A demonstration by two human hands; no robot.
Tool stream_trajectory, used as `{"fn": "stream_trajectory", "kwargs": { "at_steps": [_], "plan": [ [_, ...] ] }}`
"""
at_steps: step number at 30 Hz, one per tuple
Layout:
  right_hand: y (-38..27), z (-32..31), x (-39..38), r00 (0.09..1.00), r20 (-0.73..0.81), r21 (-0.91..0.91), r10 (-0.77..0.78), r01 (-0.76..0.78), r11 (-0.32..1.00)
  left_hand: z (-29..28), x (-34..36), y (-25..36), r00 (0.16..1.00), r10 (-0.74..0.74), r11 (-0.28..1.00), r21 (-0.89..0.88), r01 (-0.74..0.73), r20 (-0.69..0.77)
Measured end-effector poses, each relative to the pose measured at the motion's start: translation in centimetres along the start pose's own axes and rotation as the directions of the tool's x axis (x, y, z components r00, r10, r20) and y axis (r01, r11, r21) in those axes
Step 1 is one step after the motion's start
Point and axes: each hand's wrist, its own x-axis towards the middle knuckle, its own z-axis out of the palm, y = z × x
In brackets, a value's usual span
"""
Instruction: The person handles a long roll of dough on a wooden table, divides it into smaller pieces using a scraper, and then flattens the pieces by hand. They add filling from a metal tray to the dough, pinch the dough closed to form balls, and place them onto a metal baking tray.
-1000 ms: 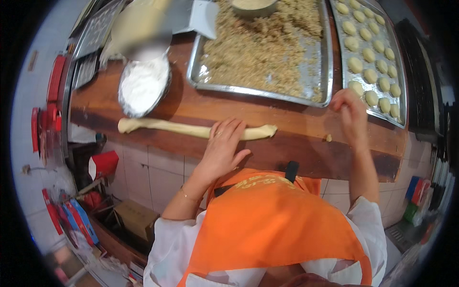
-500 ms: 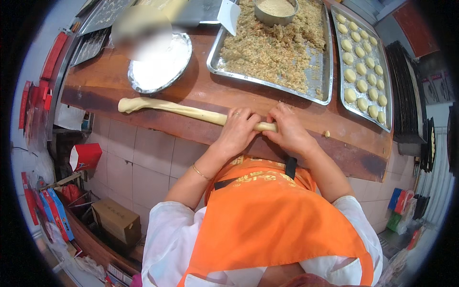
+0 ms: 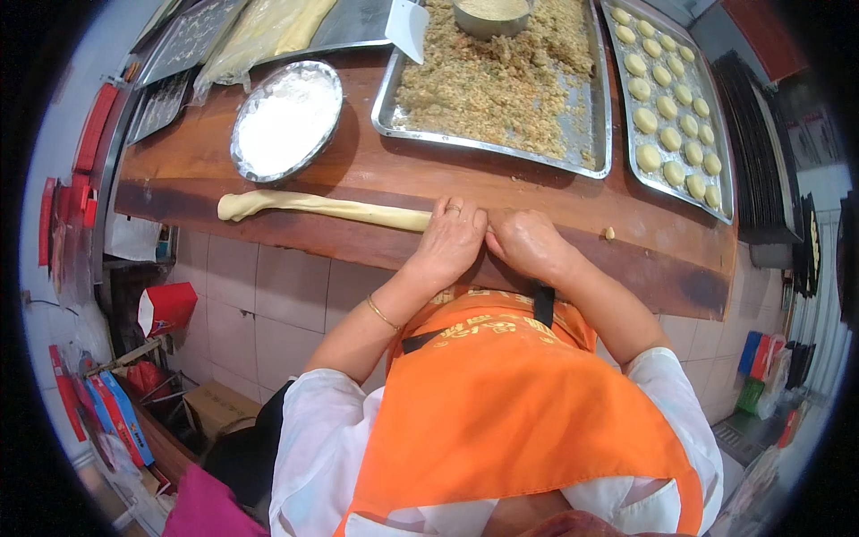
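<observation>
A long pale dough rope [image 3: 331, 208] lies along the near edge of the wooden table, its thicker, lumpy end at the left. My left hand [image 3: 450, 237] is closed over the rope's right part, fingers bent down around it. Right beside it, my right hand [image 3: 528, 244] is curled with its knuckles up, its thumb side against the left hand. The rope's right tip is hidden under my hands. A small dough scrap [image 3: 610, 234] sits on the table to the right.
Beyond the rope stand a bowl of white flour [image 3: 284, 121], a tray of crumbly filling [image 3: 492, 141] holding a metal bowl [image 3: 490, 20], and a tray of round dough pieces [image 3: 640, 179]. A white scraper [image 3: 408, 29] rests at the back. A pink cloth [image 3: 210, 506] shows at lower left.
My right hand has rolled over, knuckles up, and closed in against the left; the rope's right tip is now covered. A pink cloth and a dark shape have come into view at lower left.
</observation>
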Motion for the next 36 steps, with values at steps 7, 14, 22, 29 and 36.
{"fn": "stream_trajectory", "kwargs": {
  "at_steps": [7,14,22,29,36],
  "plan": [
    [2.0,-0.2,-2.0,0.964,0.203,0.822,0.17,-0.262,0.506,0.4,0.5,0.7,0.999,-0.01,0.993,0.12,0.005,0.035],
    [0.8,-3.4,-5.5,0.906,-0.418,-0.032,-0.062,0.053,0.998,-3.5,1.2,1.2,0.956,-0.212,0.972,-0.061,0.229,0.204],
    [2.8,-0.5,-7.4,0.945,-0.327,-0.07,0.018,-0.043,0.997,-1.5,1.9,3.6,0.981,-0.193,0.97,-0.157,0.187,-0.024],
    [7.8,-1.7,-12.9,0.816,-0.442,-0.038,0.373,-0.432,0.901,0.4,3.1,6.4,0.967,-0.246,0.931,-0.261,0.255,0.066],
    [7.4,-1.7,-11.9,0.746,-0.423,0.492,0.514,-0.287,0.822,-1.6,4.2,4.0,0.881,-0.198,0.618,-0.643,0.452,0.43]
  ]
}}
